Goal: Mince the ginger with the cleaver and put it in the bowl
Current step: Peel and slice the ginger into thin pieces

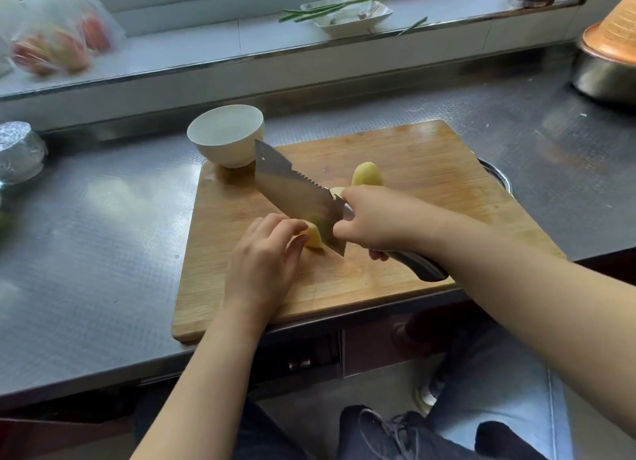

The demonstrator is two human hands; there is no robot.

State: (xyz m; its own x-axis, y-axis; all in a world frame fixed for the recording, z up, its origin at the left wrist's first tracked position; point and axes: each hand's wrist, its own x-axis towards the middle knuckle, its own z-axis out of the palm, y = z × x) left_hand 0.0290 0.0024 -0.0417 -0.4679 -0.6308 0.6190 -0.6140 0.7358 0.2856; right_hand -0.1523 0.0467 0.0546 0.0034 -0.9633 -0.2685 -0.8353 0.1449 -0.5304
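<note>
A wooden cutting board [406,150] lies on the steel counter. My left hand [265,260] holds a pale yellow ginger piece [314,237] down with curled fingertips. My right hand [382,218] grips the dark handle of the cleaver [292,187], whose blade stands edge-down against the right side of that ginger piece. Another peeled ginger piece [367,174] lies on the board behind my right hand, with a smaller bit [336,192] beside it. An empty white bowl [225,134] sits at the board's far left corner.
A foil-wrapped item [19,151] sits at the counter's left. A metal basin with an orange lid [605,64] stands at the far right. On the window ledge are a white dish with green stalks [347,14] and a plastic bag of produce [55,43].
</note>
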